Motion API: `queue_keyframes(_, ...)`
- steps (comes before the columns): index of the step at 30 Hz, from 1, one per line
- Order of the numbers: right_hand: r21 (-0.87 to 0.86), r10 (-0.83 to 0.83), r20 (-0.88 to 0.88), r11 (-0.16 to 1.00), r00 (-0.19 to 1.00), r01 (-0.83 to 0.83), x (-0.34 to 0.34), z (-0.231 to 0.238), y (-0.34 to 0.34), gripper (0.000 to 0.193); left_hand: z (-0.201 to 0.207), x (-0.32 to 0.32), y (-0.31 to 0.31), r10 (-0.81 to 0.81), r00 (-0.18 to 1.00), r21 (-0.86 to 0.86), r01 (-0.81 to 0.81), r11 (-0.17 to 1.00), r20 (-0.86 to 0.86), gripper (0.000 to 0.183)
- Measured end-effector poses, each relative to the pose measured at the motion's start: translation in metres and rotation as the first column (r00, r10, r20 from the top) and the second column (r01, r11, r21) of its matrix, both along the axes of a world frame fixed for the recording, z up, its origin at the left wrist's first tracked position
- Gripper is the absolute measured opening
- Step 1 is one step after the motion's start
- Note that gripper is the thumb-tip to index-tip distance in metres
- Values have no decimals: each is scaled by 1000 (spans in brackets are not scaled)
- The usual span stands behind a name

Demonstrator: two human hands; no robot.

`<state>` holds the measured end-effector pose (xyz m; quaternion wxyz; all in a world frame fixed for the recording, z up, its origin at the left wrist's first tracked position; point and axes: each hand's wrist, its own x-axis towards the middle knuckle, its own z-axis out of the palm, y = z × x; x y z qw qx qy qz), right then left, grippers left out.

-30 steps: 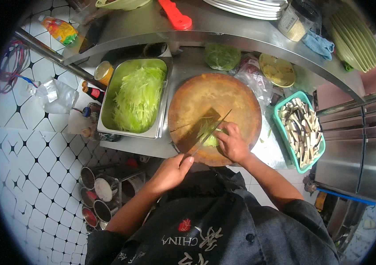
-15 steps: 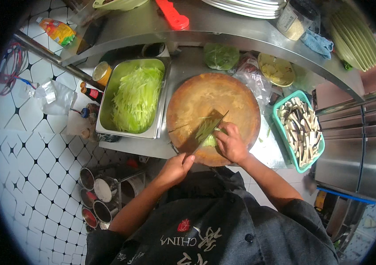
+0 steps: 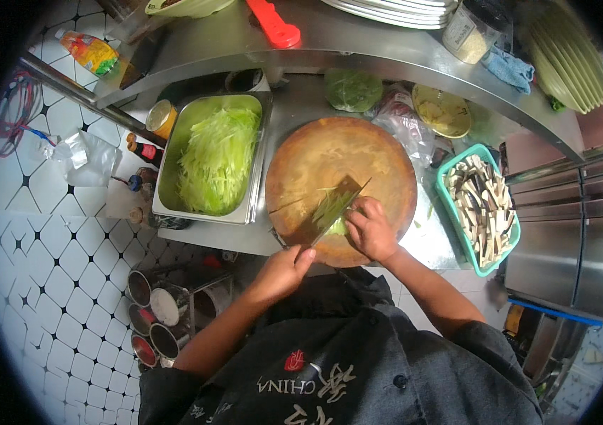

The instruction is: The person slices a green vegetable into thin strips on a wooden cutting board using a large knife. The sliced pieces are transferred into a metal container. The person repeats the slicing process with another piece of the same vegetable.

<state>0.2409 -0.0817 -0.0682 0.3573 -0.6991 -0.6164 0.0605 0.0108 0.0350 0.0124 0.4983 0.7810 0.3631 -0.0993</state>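
Observation:
My left hand (image 3: 283,270) is closed around the handle of a cleaver (image 3: 342,212). Its blade slants up and to the right over a round wooden chopping board (image 3: 322,145), seen almost edge-on. Bent fingers of my right hand (image 3: 372,232) press on a pale green vegetable (image 3: 339,227) close against the blade's right side. Thin green shreds (image 3: 325,208) lie on the board left of the blade. The vegetable is partly hidden by my fingers and the cleaver, so its kind is unclear.
A steel pan (image 3: 206,214) of green shreds (image 3: 218,159) stands left of the board. At right, a teal basket (image 3: 455,228) holds dark-skinned white strips (image 3: 484,212). Beyond are a wrapped green vegetable (image 3: 353,91) and a yellow bowl (image 3: 425,106). A steel shelf (image 3: 358,42) overhangs the far side.
The cleaver's blade has shifted very slightly, with my left hand still on its handle. My right hand stays on the vegetable; the whole view has moved a touch.

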Motion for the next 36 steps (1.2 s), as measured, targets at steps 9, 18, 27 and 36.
queue_keyframes(9,-1,4,-11,1000,1000,-4,0,-1,1,24,-16,-1,1,18,1000,-13,-19,1000,-21,52)
queue_keyframes(18,-54,4,-20,999,1000,-5,-2,12,-8,24,-4,1,1,-10,1000,11,10,1000,-24,50)
queue_keyframes(27,-25,5,-21,1000,1000,-6,-2,2,-6,32,-14,3,-1,-10,1000,14,10,1000,-3,47)
queue_keyframes(36,2,19,-38,1000,999,-19,-2,-3,-7,31,-10,4,-2,12,1000,3,-12,1000,-23,47)
